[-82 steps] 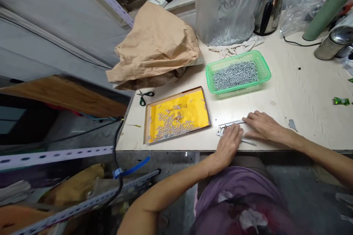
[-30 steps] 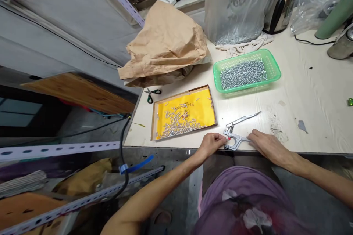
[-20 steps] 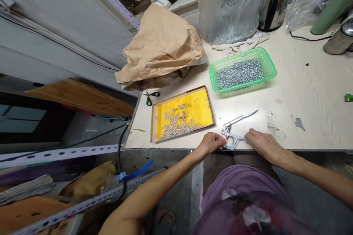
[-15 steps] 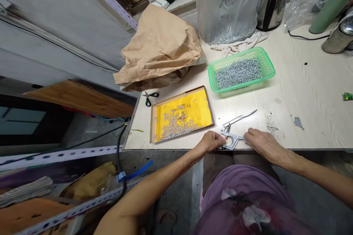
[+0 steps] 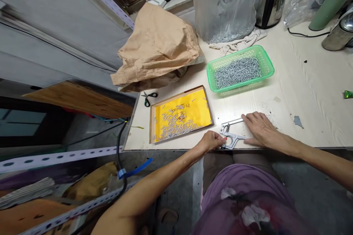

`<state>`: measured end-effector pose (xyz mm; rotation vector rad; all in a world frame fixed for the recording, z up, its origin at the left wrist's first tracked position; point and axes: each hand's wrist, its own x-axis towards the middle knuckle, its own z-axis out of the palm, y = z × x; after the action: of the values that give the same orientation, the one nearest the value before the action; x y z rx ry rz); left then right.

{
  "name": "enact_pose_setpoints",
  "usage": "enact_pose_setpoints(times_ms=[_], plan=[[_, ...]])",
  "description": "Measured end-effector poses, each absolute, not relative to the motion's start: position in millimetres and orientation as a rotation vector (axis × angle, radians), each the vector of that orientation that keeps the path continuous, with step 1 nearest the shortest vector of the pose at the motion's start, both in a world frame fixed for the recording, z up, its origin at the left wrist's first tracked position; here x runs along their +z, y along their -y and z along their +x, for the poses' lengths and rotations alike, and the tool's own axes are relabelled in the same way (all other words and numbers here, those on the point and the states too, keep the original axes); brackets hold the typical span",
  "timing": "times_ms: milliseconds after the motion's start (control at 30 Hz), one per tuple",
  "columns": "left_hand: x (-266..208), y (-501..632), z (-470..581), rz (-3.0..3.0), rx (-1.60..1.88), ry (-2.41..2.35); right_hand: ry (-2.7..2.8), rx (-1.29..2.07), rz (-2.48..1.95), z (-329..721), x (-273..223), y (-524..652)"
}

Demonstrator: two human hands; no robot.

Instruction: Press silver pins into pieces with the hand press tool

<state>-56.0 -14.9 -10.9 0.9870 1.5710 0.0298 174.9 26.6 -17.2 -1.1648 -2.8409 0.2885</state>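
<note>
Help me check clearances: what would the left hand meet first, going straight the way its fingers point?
The plier-like tool: its red-marked end sits ahead of the left hand, though contact is hard to judge.

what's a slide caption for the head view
Left hand and right hand at opposite ends of a silver hand tool, beside a box of metal pieces.

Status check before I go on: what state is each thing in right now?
Silver hand tool: handles apart.
Left grip: pinched at the tool's head; anything between the fingers is hidden.
Right grip: spread across the tool's handles.
Shallow tray: uncovered, metal pins scattered inside.
Green basket: uncovered, metal pieces heaped inside.
Scissors: lying, blades open.
Brown paper: crumpled.
Kettle: upright, top cut off by the frame.
</note>
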Motion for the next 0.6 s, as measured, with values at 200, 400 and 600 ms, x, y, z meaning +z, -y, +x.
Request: enact_pose_setpoints(times_ms=[200,400,600], plan=[[6.4,27.4,-45.4,1.532,-0.012,-1.752,2.734,0.483,-1.097,180.9,-8.8,-16.8],[1.7,18.8,-15.7,2.319,0.089,-1.423,2.729,0.474,-1.064,181.0,-11.4,-11.3],[-6.3,-8.2,-6.2,2.474,-0.094,-1.156,2.782,0.302,-1.213,184.0,-13.9,-8.2]])
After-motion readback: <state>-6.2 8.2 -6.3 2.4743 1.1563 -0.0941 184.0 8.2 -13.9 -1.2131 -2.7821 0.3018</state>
